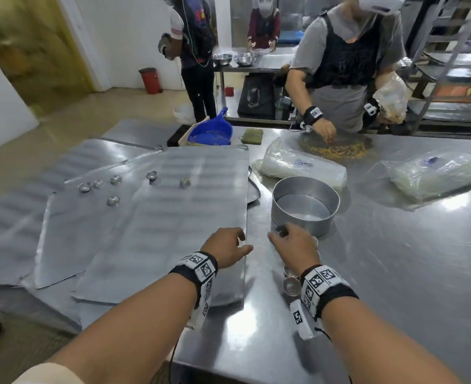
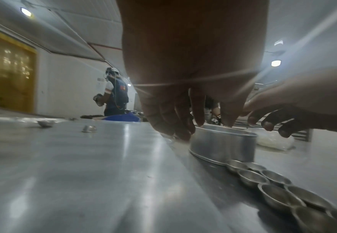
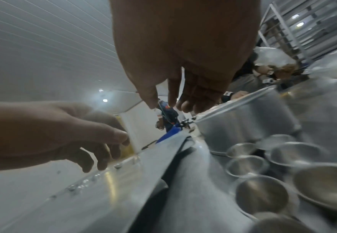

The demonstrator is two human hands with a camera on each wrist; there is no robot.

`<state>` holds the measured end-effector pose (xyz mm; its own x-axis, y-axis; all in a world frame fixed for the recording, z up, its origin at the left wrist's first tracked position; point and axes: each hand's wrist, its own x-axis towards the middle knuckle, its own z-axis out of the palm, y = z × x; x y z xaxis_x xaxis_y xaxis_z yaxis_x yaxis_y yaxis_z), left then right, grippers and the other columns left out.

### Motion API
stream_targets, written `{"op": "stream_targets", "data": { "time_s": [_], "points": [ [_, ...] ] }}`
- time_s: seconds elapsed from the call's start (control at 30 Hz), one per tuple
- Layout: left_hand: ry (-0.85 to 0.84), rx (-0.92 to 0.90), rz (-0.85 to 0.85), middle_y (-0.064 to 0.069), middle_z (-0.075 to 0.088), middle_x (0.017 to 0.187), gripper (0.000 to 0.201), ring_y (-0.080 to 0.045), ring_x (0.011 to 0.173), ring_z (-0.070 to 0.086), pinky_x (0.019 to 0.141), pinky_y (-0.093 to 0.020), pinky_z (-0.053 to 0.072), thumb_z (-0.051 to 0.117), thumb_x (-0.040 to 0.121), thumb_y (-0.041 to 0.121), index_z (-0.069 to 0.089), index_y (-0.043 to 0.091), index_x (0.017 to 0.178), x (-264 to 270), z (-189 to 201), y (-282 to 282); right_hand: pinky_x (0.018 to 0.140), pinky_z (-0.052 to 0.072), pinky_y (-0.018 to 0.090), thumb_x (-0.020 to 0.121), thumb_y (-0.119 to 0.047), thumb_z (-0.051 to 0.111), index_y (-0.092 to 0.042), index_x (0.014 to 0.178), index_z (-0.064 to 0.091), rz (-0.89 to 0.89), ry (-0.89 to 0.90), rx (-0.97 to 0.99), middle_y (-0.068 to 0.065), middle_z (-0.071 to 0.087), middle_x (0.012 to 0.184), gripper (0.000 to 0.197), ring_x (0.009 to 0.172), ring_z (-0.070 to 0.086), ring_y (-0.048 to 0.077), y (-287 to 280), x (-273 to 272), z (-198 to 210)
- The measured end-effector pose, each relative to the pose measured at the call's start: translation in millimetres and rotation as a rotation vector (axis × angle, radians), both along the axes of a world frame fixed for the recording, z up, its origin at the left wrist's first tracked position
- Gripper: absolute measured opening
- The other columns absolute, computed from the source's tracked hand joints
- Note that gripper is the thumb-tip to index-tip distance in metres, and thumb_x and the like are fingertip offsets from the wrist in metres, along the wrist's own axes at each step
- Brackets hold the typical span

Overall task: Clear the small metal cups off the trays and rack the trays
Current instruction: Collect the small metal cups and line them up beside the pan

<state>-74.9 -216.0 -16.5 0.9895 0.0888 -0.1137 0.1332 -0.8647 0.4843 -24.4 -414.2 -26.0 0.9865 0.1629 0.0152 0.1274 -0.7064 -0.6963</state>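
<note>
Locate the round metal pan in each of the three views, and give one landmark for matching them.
Head: the pan stands right of centre on the table, just beyond the right hand.
Left wrist: right of centre, behind the left hand's fingers.
Right wrist: right of centre, tilted by the camera angle.
Shared landmark: the cluster of small cups beside the pan.

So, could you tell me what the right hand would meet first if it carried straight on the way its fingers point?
Most likely the round metal pan: the right hand hangs just short of its near wall, fingers toward it. Depth is unclear, so it might pass over the rim instead.
</note>
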Motion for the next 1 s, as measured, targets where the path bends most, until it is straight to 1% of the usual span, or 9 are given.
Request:
{"op": "stream_targets", "data": {
  "time_s": [0.13, 0.3, 0.43, 0.5, 0.57, 0.67, 0.8, 0.9, 1.0],
  "points": [
    [-0.020, 0.008, 0.090, 0.008, 0.064, 0.090, 0.037, -0.015, 0.087, 0.062, 0.078, -0.031, 0.050, 0.063, 0.088, 0.056, 0.065, 0.024, 0.107, -5, 13, 56, 0.077, 0.044, 0.029, 0.090, -0.050, 0.062, -0.024, 0.112, 0.067, 0.151, 0.005, -0.020, -0.008, 0.065, 0.101, 0.034, 0.097, 0.062, 0.014, 58, 14, 22],
    [-0.001, 0.018, 0.197, 0.010, 0.062, 0.088, 0.034, -0.015, 0.086, 0.061, 0.078, -0.031, 0.050, 0.062, 0.088, 0.055, 0.065, 0.026, 0.104, -15, 12, 141, 0.086, 0.051, 0.034, 0.088, -0.050, 0.062, -0.024, 0.112, 0.067, 0.256, 0.024, -0.040, -0.006, 0.068, 0.104, 0.035, 0.096, 0.062, 0.016, 141, 27, 33],
    [0.007, -0.017, 0.293, 0.010, 0.064, 0.084, 0.030, -0.014, 0.083, 0.061, 0.074, -0.029, 0.048, 0.064, 0.088, 0.051, 0.065, 0.024, 0.103, -20, 7, 206, 0.078, 0.047, 0.030, 0.087, -0.048, 0.064, -0.024, 0.110, 0.068, 0.314, 0.037, -0.078, -0.007, 0.066, 0.100, 0.033, 0.094, 0.062, 0.015, 198, 40, 31],
    [0.007, -0.038, 0.340, 0.009, 0.065, 0.085, 0.030, -0.015, 0.082, 0.062, 0.076, -0.030, 0.050, 0.065, 0.088, 0.049, 0.066, 0.024, 0.103, -20, 2, 237, 0.075, 0.044, 0.028, 0.088, -0.047, 0.064, -0.024, 0.112, 0.068, 0.331, 0.051, -0.102, -0.007, 0.067, 0.102, 0.033, 0.090, 0.059, 0.013, 224, 49, 28],
    [0.008, -0.053, 0.373, 0.006, 0.066, 0.091, 0.032, -0.016, 0.084, 0.063, 0.078, -0.030, 0.051, 0.066, 0.088, 0.049, 0.066, 0.023, 0.105, -19, -5, 269, 0.076, 0.042, 0.027, 0.090, -0.045, 0.063, -0.022, 0.115, 0.067, 0.353, 0.050, -0.132, -0.005, 0.067, 0.107, 0.034, 0.090, 0.057, 0.013, 249, 60, 25],
    [0.002, -0.043, 0.403, 0.003, 0.065, 0.106, 0.033, -0.015, 0.089, 0.059, 0.078, -0.028, 0.044, 0.065, 0.089, 0.046, 0.065, 0.022, 0.113, -14, -14, 316, 0.082, 0.045, 0.028, 0.092, -0.043, 0.063, -0.022, 0.120, 0.066, 0.376, 0.056, -0.174, -0.002, 0.066, 0.115, 0.036, 0.100, 0.061, 0.017, 285, 78, 18],
    [0.020, -0.054, 0.479, 0.001, 0.057, 0.126, 0.040, -0.020, 0.103, 0.060, 0.090, -0.032, 0.044, 0.065, 0.089, 0.044, 0.061, 0.025, 0.124, -2, -28, 373, 0.092, 0.048, 0.033, 0.092, -0.042, 0.064, -0.021, 0.125, 0.063, 0.370, 0.069, -0.210, 0.000, 0.064, 0.123, 0.039, 0.110, 0.060, 0.020, 323, 110, 6],
    [-0.015, -0.082, 0.523, 0.004, 0.053, 0.125, 0.043, -0.017, 0.097, 0.059, 0.086, -0.028, 0.042, 0.066, 0.088, 0.040, 0.057, 0.027, 0.129, 9, -38, 408, 0.094, 0.047, 0.036, 0.092, -0.039, 0.066, -0.019, 0.129, 0.060, 0.360, 0.069, -0.225, 0.005, 0.062, 0.125, 0.043, 0.112, 0.060, 0.025, 344, 136, -4],
    [-0.040, -0.073, 0.544, -0.001, 0.050, 0.131, 0.047, -0.023, 0.109, 0.060, 0.092, -0.028, 0.042, 0.067, 0.089, 0.033, 0.054, 0.024, 0.134, 23, -48, 437, 0.093, 0.048, 0.039, 0.091, -0.038, 0.067, -0.018, 0.133, 0.056, 0.341, 0.074, -0.238, 0.010, 0.059, 0.128, 0.048, 0.111, 0.059, 0.029, 361, 161, -16]
  ]
}}
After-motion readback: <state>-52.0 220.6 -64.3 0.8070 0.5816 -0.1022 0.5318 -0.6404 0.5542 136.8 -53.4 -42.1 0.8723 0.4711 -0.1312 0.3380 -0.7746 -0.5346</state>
